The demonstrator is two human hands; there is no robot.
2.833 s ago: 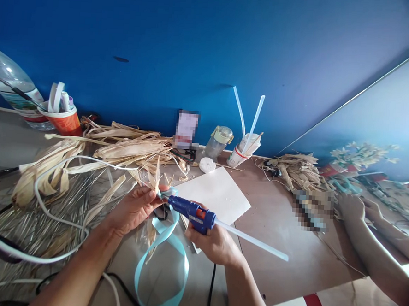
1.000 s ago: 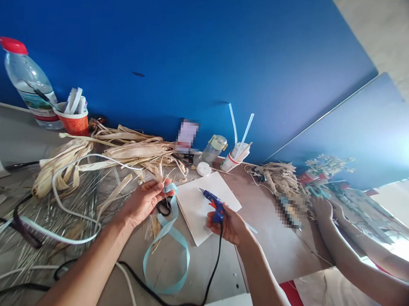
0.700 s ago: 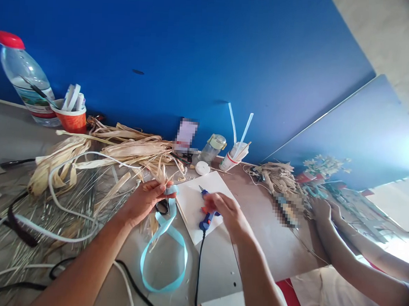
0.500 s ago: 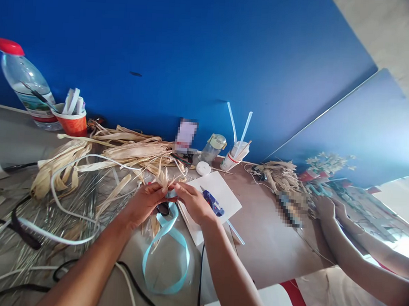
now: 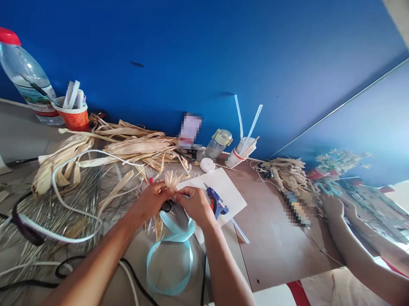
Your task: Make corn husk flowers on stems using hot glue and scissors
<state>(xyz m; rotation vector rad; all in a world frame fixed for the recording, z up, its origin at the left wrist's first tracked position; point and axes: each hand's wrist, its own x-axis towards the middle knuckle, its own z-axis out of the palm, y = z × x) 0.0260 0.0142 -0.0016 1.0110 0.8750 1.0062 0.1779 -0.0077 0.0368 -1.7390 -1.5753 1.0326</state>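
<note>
My left hand (image 5: pixel 154 199) and my right hand (image 5: pixel 196 205) meet at the middle of the table. Between their fingertips they pinch a small fringed tuft of corn husk (image 5: pixel 171 180), its pale strips fanning upward. My fingers hide its lower end. Just below them show the black handles of scissors (image 5: pixel 167 206). A light-blue ribbon (image 5: pixel 167 290) lies looped under my hands; whether any of it is held I cannot tell. A blue glue gun (image 5: pixel 218 204), with a clear glue stick (image 5: pixel 240 231) at its rear, rests on white paper (image 5: pixel 234 197) beside my right hand.
Dried corn husks (image 5: pixel 142 148) and thin wires (image 5: pixel 84 196) cover the left. White cable (image 5: pixel 54 194) crosses them. Behind stand a bottle (image 5: pixel 25 75), red cup (image 5: pixel 73 118), jar (image 5: pixel 218 144) and cup with glue sticks (image 5: pixel 237 158). Another person's arms (image 5: pixel 351 243) reach in at right.
The husk tuft now stands upright and more visible above my fingertips. The ribbon has shifted and its loop lies differently. The view has turned slightly.
</note>
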